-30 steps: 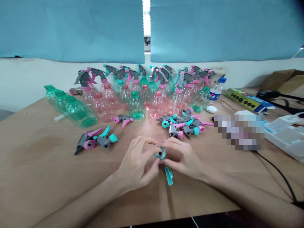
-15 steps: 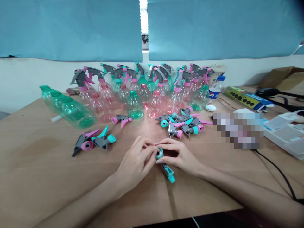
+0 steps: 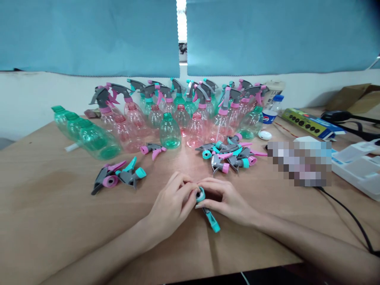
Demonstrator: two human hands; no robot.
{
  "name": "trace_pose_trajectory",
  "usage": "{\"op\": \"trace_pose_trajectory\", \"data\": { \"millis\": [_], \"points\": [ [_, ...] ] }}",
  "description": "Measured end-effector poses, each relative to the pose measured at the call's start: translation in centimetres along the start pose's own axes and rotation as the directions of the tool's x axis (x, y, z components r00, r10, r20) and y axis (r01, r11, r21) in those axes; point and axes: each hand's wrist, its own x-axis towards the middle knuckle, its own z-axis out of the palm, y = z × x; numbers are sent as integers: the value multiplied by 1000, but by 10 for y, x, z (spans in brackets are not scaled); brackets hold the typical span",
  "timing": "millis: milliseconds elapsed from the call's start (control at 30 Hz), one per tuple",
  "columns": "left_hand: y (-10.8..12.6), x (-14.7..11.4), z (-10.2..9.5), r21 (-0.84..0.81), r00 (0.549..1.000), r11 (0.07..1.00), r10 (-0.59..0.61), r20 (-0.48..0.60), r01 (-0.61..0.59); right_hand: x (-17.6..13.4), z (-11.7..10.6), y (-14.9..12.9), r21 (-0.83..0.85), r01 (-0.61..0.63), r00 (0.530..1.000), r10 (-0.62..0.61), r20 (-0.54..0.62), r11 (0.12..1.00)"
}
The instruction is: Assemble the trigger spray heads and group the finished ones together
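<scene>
Between both hands is a grey and turquoise trigger spray head (image 3: 212,221), its turquoise collar facing up toward me. My left hand (image 3: 175,202) is closed, thumb and fingers pinching at the collar's opening. On the other side, my right hand (image 3: 224,200) has its fingers and thumb closed around the collar. Part of the spray head is hidden by the fingers. Beyond my right hand lies a pile of loose spray heads (image 3: 219,163) in grey, pink and turquoise. Two more, one pink (image 3: 108,178) and one turquoise (image 3: 130,176), lie left of my left hand.
Behind stand several pink bottles (image 3: 196,130) and green bottles (image 3: 170,132), many fitted with spray heads. More green bottles (image 3: 101,138) lean or lie at left. On the right are a Pepsi bottle (image 3: 269,116), a colourful box (image 3: 308,122), a white plastic case (image 3: 362,174) and a black cable (image 3: 353,215).
The view has shifted slightly. Both hands stay at the spray head's collar, with small finger movements; its turquoise nozzle end sits a little lower in the view.
</scene>
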Motion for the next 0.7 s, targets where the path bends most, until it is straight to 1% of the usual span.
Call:
{"op": "trace_pose_trajectory", "data": {
  "millis": [100,233,333,533,700],
  "points": [
    [2,0,2,22,1000,1000,2,-4,-1,0,2,0,13,9,1000,-9,-19,1000],
    [2,-1,4,-33,998,998,-56,-3,56,0,2,1,19,-14,999,15,-42,1000],
    [2,-2,5,-55,997,995,-80,0,80,0,2,1,9,-9,999,9,-30,1000],
    [6,-2,2,-89,994,990,-104,14,105,0,0,4,-14,44,999,-44,-19,999],
    [8,-3,0,-133,991,982,-133,17,134,-1,0,3,-67,57,998,-58,-2,996]
  ]
}}
